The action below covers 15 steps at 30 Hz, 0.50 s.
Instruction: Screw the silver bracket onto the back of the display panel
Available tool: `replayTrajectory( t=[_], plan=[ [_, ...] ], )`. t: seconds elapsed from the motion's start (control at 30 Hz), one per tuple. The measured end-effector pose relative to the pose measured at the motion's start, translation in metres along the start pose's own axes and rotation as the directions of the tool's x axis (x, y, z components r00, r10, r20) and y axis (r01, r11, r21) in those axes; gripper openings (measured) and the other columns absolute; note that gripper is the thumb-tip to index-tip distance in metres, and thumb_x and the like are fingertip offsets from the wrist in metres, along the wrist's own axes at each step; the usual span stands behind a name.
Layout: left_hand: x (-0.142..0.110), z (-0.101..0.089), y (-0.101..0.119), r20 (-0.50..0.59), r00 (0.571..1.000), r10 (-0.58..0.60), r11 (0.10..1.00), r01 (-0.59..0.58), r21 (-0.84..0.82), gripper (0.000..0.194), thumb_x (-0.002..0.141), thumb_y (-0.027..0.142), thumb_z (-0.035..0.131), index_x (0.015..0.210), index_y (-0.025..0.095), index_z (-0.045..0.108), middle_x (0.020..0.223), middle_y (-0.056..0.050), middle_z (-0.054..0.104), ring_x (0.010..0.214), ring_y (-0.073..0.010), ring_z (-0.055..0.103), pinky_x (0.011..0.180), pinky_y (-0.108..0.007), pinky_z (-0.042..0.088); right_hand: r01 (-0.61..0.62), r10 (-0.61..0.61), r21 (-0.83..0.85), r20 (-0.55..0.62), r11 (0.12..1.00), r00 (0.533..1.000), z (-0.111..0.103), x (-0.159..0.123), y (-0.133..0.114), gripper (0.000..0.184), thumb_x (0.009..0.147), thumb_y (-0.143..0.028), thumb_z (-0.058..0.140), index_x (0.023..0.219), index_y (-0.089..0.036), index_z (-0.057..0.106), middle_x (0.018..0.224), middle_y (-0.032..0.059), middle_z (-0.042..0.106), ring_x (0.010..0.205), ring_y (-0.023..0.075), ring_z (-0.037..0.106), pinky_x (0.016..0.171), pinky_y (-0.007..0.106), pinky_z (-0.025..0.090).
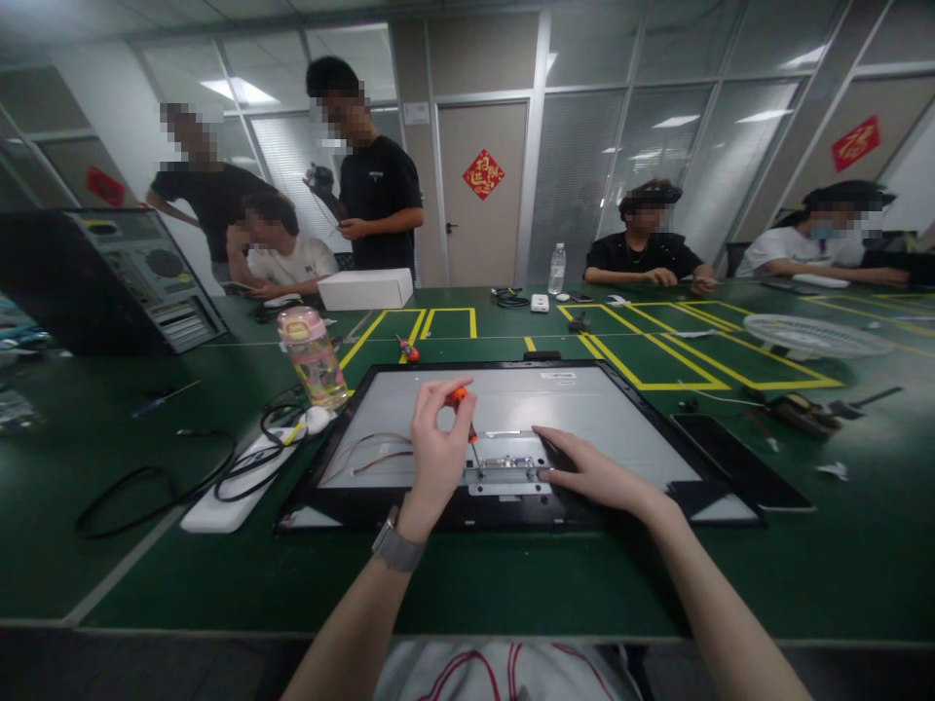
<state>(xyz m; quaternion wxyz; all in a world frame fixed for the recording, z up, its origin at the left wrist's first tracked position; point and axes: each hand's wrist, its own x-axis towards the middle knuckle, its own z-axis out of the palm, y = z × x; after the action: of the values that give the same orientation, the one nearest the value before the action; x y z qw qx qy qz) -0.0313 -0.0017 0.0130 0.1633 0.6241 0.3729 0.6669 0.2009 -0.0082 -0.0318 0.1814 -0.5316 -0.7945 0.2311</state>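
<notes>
A flat display panel (pixel 620 409) with a silver back and black frame lies face down on the green table before me. My left hand (pixel 438 438), wearing a wristwatch (pixel 398 543), is closed around the red-orange handle of a screwdriver (pixel 458 397). The shaft points down at the left part of a metal bracket with connector ports (pixel 504 477), near the panel's front edge. Whether the tip sits in a screw is too small to tell. My right hand (pixel 599 472) rests at the bracket's right end, thumb and fingers apart. Thin wires (pixel 380 456) lie on the panel's left side.
Left of the panel are a white power strip (pixel 234 487), black cables and a drink bottle (pixel 314 360). A computer case (pixel 146 282) stands farther left. A second red-handled screwdriver (pixel 409 350) lies behind; a dark flat piece (pixel 737 462) lies right. Several people are across the table.
</notes>
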Motion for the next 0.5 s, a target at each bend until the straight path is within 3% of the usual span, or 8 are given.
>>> replayTrajectory(
  t=[0.2,0.4,0.5],
  plan=[
    [-0.0002,-0.0010,0.0005,0.016,1.000,0.004,0.998,-0.003,-0.055,0.026,0.095,0.023,0.041,0.104,0.019,0.065,0.101,-0.006,0.063,0.096,-0.0184,0.058,0.087,-0.032,0.044,-0.008,0.008,0.001,0.003,1.000,1.000,-0.0002,0.0001,0.0000,0.068,0.082,-0.043,0.057,0.142,-0.019,0.036,0.147,0.0108,0.039,0.134,0.0269,0.038,0.113,0.043,0.028],
    [-0.0004,-0.0008,0.0005,-0.011,1.000,0.028,1.000,-0.028,-0.012,0.014,0.086,0.026,0.059,0.095,0.020,0.069,0.094,-0.004,0.059,0.084,-0.0155,0.057,0.076,-0.026,0.046,-0.004,0.004,0.006,0.000,1.000,1.000,0.0003,0.0010,0.0003,0.068,0.082,-0.043,0.057,0.142,-0.018,0.036,0.147,0.0112,0.039,0.134,0.0268,0.038,0.113,0.042,0.028],
    [-0.0007,-0.0016,0.0009,0.029,0.999,0.025,0.998,-0.023,-0.054,0.024,0.093,0.022,0.046,0.103,0.021,0.067,0.100,-0.005,0.062,0.092,-0.0162,0.058,0.084,-0.028,0.045,-0.002,0.002,0.004,0.005,1.000,1.000,0.0003,0.0014,0.0005,0.068,0.082,-0.041,0.057,0.142,-0.016,0.036,0.147,0.0119,0.039,0.134,0.0263,0.037,0.113,0.041,0.027]
  ],
)
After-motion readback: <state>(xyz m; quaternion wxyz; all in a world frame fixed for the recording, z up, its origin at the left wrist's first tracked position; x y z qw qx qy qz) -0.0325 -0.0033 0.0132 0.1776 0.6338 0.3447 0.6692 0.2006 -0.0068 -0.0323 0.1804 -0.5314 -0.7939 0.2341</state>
